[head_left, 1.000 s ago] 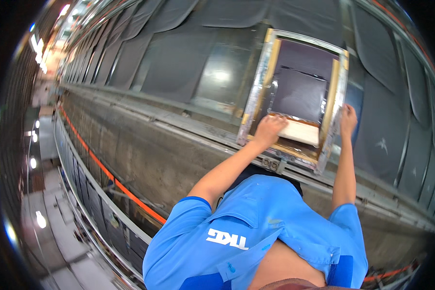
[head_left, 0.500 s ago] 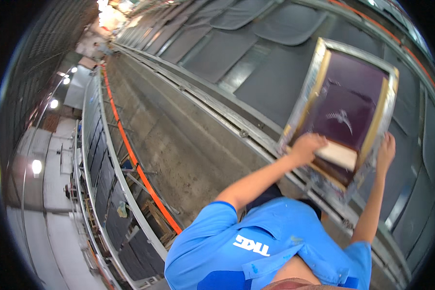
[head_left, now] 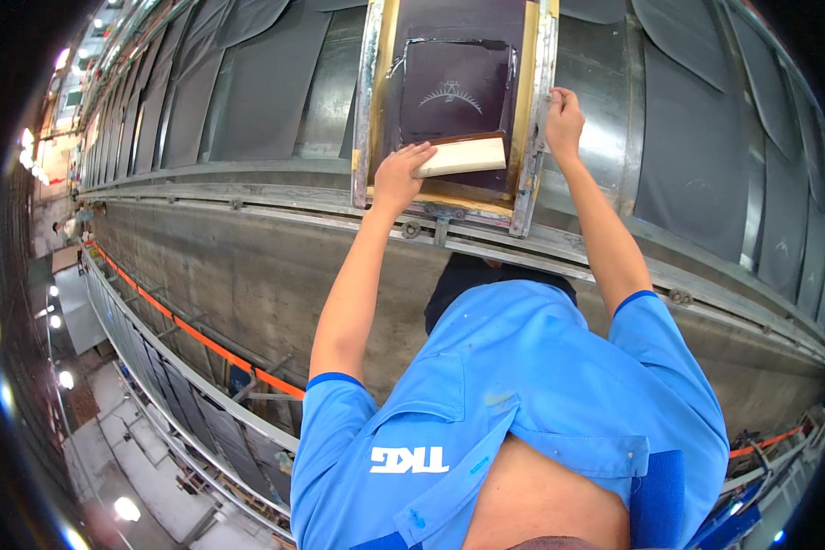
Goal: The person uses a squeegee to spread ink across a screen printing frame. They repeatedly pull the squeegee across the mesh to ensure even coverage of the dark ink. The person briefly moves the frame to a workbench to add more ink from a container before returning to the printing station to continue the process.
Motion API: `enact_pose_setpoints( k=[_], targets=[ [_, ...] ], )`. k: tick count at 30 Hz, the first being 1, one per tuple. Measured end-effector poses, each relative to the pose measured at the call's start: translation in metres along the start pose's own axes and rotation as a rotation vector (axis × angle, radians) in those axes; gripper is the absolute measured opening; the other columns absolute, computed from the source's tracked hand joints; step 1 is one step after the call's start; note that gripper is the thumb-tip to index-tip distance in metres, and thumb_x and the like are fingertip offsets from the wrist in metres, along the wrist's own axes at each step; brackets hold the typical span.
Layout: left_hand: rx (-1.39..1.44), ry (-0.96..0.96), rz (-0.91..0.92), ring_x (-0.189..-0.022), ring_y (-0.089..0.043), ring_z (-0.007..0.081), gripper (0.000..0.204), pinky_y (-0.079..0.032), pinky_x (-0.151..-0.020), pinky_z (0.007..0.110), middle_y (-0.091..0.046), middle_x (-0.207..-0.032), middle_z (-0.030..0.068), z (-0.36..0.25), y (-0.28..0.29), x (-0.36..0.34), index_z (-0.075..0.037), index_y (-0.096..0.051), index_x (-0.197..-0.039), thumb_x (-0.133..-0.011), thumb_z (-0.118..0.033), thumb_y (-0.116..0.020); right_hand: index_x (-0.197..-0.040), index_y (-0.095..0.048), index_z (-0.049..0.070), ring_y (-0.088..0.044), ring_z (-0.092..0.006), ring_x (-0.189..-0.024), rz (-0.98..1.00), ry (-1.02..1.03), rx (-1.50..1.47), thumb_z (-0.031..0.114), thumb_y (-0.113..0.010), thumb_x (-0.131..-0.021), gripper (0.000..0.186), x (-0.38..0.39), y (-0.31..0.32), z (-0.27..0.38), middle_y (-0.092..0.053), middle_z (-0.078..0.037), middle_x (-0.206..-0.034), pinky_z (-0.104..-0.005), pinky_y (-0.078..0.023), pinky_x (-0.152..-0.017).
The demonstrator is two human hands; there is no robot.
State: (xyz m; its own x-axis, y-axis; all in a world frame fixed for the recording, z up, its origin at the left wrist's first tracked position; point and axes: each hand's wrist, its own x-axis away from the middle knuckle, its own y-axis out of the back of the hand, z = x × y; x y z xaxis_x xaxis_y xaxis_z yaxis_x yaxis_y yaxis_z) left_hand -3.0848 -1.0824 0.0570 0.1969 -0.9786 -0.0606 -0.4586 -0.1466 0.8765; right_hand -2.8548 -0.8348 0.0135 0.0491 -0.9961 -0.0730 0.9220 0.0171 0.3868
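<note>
A screen-printing frame point(head_left: 368, 119) with metal sides and tape along its inner edges rests on the long table ahead of me. Its dark purple mesh point(head_left: 458, 69) bears a pale curved emblem. Across the near end of the mesh, slightly tilted, lies a squeegee point(head_left: 467, 157) with a pale wooden handle. My left hand point(head_left: 400, 179) grips the squeegee's left end, its fingers over the top. At the frame's outer right side is my right hand point(head_left: 565, 124), fingers curled against the metal edge. The squeegee's blade is mostly hidden below the handle.
Dark grey flat pieces point(head_left: 697, 147) lie along the metal table on both sides of the frame. A metal rail point(head_left: 293, 199) with bolted stops runs along the table's near edge. Behind me to the left, an orange strip point(head_left: 202, 339) edges another long table across a concrete aisle point(head_left: 238, 247).
My view has turned, and the frame, slanted at the right before, now stands nearly straight ahead with its near end at the rail. Both hands stay at the squeegee and frame.
</note>
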Motion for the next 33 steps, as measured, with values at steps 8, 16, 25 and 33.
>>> enact_pose_setpoints(
  k=[8, 16, 25, 33],
  targets=[
    [-0.066, 0.047, -0.022, -0.135, -0.055, 0.0323, 0.072, -0.041, -0.113, 0.052, -0.060, -0.145, 0.0037, 0.014, 0.012, 0.026, -0.024, -0.062, -0.140, -0.076, 0.009, -0.061, -0.115, -0.066, 0.004, -0.068, -0.0460, -0.091, -0.020, -0.017, -0.029, 0.026, -0.053, -0.104, 0.028, 0.004, -0.030, 0.003, -0.072, -0.025, -0.093, -0.0498, -0.051, -0.083],
    [-0.179, -0.128, 0.188, -0.138, -0.052, 0.0303, 0.074, -0.039, -0.114, 0.052, -0.056, -0.150, 0.0021, 0.022, 0.011, 0.063, -0.025, -0.059, -0.142, -0.076, 0.007, -0.063, -0.116, -0.066, 0.004, -0.066, -0.0458, -0.099, 0.044, -0.158, 0.122, 0.027, -0.053, -0.104, 0.029, 0.002, -0.030, -0.016, -0.070, -0.026, -0.104, -0.0506, -0.050, -0.086],
    [-0.074, -0.228, 0.061, -0.126, -0.062, 0.0294, 0.053, -0.048, -0.105, 0.047, -0.067, -0.136, 0.0031, 0.071, 0.003, -0.126, -0.019, -0.067, -0.131, -0.083, 0.004, -0.060, -0.132, -0.066, 0.008, -0.058, -0.0331, -0.120, 0.310, 0.388, 0.649, 0.050, -0.065, -0.095, 0.056, -0.016, -0.016, 0.060, -0.057, -0.018, -0.139, -0.0462, -0.046, -0.103],
    [-0.051, -0.215, 0.032, -0.107, -0.070, 0.0254, 0.041, -0.054, -0.092, 0.040, -0.075, -0.116, 0.0050, 0.075, 0.001, -0.211, -0.017, -0.077, -0.111, -0.079, 0.004, -0.061, -0.116, -0.069, 0.002, -0.060, -0.0341, -0.111, 0.396, 0.490, 0.586, 0.002, -0.069, -0.077, 0.039, -0.032, -0.088, 0.039, -0.066, -0.013, -0.113, -0.0427, -0.050, -0.097]
  ],
)
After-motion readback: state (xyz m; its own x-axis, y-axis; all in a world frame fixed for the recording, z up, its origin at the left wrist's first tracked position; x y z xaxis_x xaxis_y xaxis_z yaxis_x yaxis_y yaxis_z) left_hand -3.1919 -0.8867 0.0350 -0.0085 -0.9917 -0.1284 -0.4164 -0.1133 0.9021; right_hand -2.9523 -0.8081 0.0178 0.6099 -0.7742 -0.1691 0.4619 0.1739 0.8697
